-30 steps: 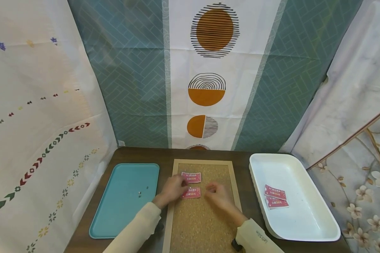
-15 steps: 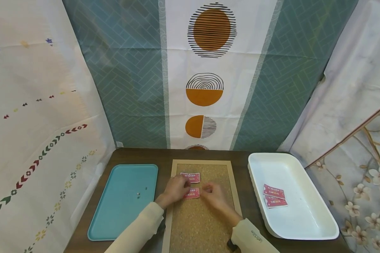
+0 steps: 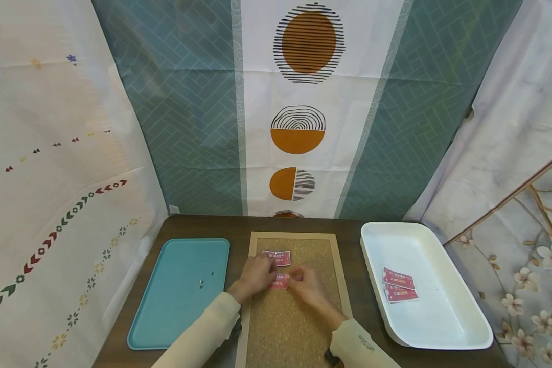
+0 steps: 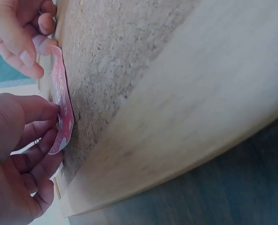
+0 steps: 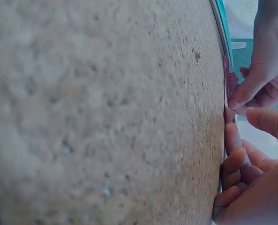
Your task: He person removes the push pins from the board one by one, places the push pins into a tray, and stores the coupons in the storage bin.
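Two pink printed coupons lie one above the other on the framed corkboard [image 3: 280,327]. My left hand [image 3: 254,276] holds the left part of the lower coupon [image 3: 280,281], thumb and fingers at its edge. Seen from the left wrist, this coupon [image 4: 63,101] bends slightly off the cork. My right hand [image 3: 307,286] is at its right end, a fingertip touching it. The right wrist view shows that thumb [image 5: 265,119] apart from the loosely bent fingers. Just above, the upper coupon [image 3: 281,257] is partly covered by my left fingers. Whether either hand has a pin is hidden.
To the left stands a teal tray [image 3: 165,306] with a few tiny metallic pieces [image 3: 201,283]. On the right, a deep white tray [image 3: 446,312] holds two overlapping pink coupons [image 3: 399,286]. The dark wooden table [image 3: 239,227] ends at hanging cloths.
My right hand has moved left to the lower coupon's right end. My left hand has shifted slightly right and covers more of both coupons. The trays' contents are unchanged.
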`<state>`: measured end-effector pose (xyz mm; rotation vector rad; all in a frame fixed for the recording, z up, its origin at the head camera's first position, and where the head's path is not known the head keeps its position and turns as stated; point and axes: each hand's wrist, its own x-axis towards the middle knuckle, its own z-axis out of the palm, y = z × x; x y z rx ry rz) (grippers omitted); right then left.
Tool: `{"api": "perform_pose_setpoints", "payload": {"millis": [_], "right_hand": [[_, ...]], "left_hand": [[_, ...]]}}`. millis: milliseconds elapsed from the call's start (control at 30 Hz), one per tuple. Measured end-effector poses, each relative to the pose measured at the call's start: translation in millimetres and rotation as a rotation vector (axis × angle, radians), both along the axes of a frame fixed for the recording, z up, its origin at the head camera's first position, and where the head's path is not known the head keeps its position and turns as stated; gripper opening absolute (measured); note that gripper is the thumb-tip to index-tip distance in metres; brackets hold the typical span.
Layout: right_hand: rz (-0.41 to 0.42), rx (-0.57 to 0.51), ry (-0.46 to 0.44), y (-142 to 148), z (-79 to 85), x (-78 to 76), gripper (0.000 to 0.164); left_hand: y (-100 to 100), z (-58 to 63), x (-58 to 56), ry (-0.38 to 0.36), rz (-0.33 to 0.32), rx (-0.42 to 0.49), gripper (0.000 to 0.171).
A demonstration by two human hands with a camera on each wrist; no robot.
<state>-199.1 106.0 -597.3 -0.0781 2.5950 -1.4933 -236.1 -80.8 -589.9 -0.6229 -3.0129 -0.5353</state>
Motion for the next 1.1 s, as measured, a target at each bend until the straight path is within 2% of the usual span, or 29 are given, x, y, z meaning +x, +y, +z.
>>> {"api": "perform_pose_setpoints", "payload": {"millis": [233,500,633,967,1100], "right_hand": [[-0.014,-0.063,-0.002,-5.7,-1.2,-1.8,0.029],[-0.019,-0.030,-0.026,-8.8,-2.5,-4.7,0.031],[-0.016,-0.032,-0.029,-9.4,-3.0,-5.6,0.030],[-0.019,-0.045,-0.008,-8.4,-3.5,-4.7,0.032],[-0.002,-0.062,0.018,-7.5,-5.9,-3.7,0.034]], "left_hand": [[4.0,5.6,0.5,-0.023,0.011,-0.011,0.023],[9.7,8.5,-5.1,-0.077,0.007,-0.044,0.036],[10.8,9.8,-7.3,-0.076,0.004,-0.088,0.040],[16.0,21.6,-12.5,-0.143,-0.030,-0.213,0.033],[19.6,24.7,-13.9,-0.114,-0.044,-0.258,0.024]]}}
